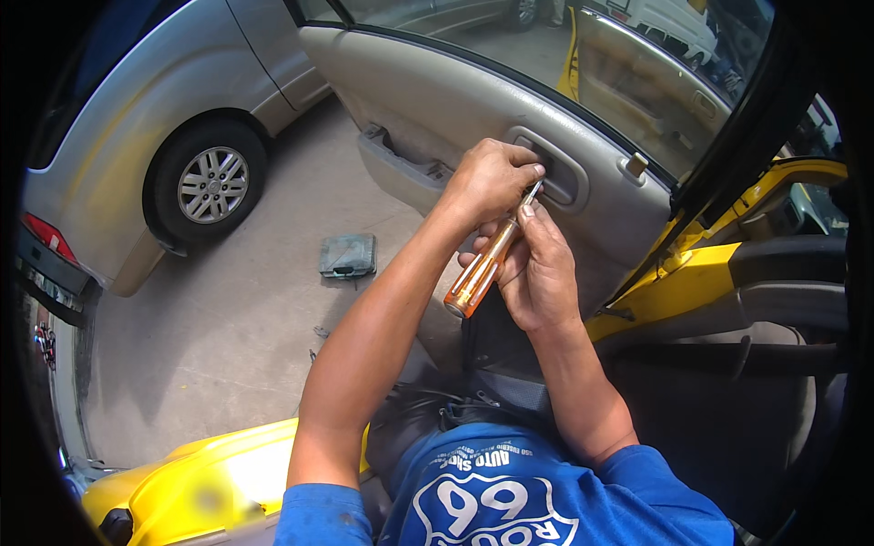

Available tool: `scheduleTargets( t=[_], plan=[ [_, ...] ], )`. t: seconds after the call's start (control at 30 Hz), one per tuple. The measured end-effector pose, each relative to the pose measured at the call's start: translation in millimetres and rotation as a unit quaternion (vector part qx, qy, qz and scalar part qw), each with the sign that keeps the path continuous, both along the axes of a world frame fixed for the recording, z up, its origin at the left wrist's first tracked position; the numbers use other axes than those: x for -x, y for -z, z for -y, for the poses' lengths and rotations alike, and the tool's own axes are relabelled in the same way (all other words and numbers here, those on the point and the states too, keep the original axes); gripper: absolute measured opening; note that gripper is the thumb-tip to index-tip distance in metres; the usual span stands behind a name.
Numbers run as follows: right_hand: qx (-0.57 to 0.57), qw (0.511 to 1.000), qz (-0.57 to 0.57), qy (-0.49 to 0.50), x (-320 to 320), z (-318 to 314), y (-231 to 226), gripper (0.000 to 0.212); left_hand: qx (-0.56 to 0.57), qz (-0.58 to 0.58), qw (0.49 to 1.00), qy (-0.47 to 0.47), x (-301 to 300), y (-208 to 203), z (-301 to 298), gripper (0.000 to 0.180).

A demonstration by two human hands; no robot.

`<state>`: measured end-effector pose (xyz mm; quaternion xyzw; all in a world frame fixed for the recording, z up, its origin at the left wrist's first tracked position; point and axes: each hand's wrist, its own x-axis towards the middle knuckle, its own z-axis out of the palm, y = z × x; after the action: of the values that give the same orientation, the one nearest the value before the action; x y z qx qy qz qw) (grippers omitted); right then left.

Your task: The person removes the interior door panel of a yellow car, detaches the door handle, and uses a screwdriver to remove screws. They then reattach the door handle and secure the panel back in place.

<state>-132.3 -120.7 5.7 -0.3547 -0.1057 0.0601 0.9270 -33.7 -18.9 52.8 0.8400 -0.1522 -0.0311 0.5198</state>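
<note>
My right hand (pixel 543 273) grips a screwdriver (pixel 480 271) with a clear orange handle. Its metal shaft points up and away, its tip near the inner door handle recess (pixel 569 177) of a grey car door panel (pixel 455 100). At that recess, my left hand (pixel 492 180) has its fingers curled and pinched just above the tip. What lies between those fingers is hidden. The armrest pocket (pixel 401 164) of the panel sits to the left of my left hand.
A green tool case (pixel 348 256) lies on the concrete floor (pixel 228 346), with small items near my left forearm. A silver vehicle (pixel 182 82) stands at the left. Yellow bodywork (pixel 209 482) shows at lower left, and a yellow door frame (pixel 683 282) at right.
</note>
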Motion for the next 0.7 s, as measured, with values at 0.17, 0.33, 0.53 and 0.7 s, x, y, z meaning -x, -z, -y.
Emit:
scheduleTargets(
  t=[0.17, 0.33, 0.53, 0.7],
  plan=[
    [-0.002, 1.000, -0.013, 0.024, -4.2, -8.8, -4.4, 0.029, -0.080, 0.029, 0.996, 0.008, -0.2, -14.6, -9.1, 0.035],
    [-0.043, 0.997, -0.040, 0.059, -6.6, -21.7, -10.8, 0.029, -0.039, -0.023, 0.999, -0.031, 42.2, -37.2, -65.9, 0.049],
    [-0.105, 0.990, -0.039, 0.083, -16.5, -36.9, -14.8, 0.025, 0.039, -0.181, 0.980, -0.075, 125.8, -41.3, -102.1, 0.058],
    [-0.084, 0.991, -0.060, 0.084, -16.6, -33.5, -14.4, 0.028, 0.068, -0.119, 0.985, -0.100, 139.4, -31.4, -80.5, 0.054]
  ],
)
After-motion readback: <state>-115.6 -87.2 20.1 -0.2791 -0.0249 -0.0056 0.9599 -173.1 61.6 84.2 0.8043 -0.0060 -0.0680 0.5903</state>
